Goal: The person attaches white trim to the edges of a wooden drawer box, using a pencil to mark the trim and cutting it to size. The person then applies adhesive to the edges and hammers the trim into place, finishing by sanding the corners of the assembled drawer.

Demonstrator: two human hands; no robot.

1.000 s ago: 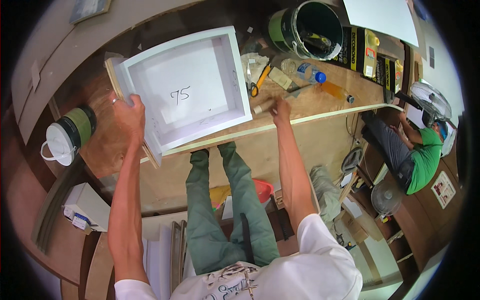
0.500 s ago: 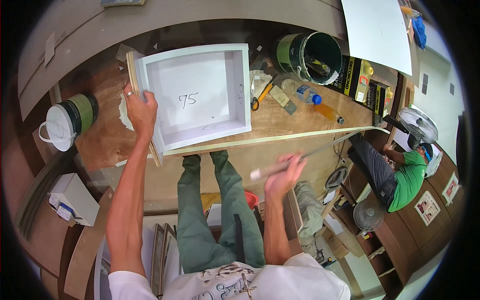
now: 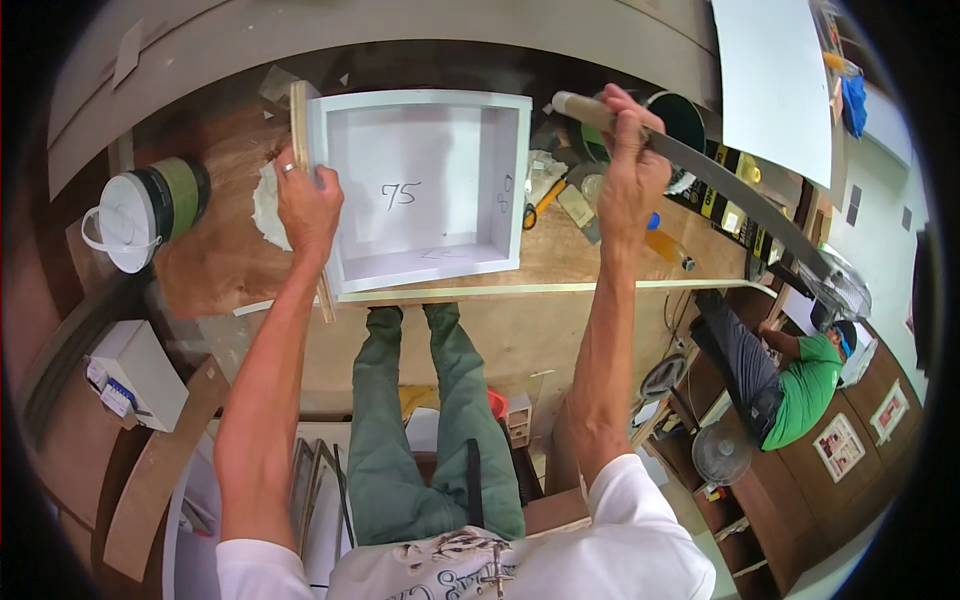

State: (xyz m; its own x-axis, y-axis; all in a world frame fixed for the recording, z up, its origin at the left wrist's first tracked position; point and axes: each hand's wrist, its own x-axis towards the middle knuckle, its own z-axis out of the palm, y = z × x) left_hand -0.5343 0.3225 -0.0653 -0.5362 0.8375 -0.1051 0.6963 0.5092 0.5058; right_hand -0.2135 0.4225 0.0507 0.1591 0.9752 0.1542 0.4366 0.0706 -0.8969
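A white drawer box (image 3: 420,150) lies on the wooden worktop, its hollow side up, with handwritten marks inside. Along its left side stands a front panel (image 3: 299,120) with a bare layered wood edge. My left hand (image 3: 308,210), a ring on one finger, is closed around that panel's edge. Raised over the worktop to the right of the drawer, my right hand (image 3: 632,165) grips a long flat file (image 3: 745,198) by its pale handle. The file's grey blade slants to the far right, clear of the drawer.
A lidded pail (image 3: 125,222) lies left on the worktop (image 3: 220,270). Behind my right hand are an open bucket (image 3: 680,115), scissors (image 3: 545,202), a scraper (image 3: 577,210), an orange-liquid bottle (image 3: 668,248) and tins. A person in green (image 3: 810,385) sits far right near fans (image 3: 720,453).
My right hand has risen from near the worktop's front edge to above its far part, swinging the file up with it. My left hand stays on the panel.
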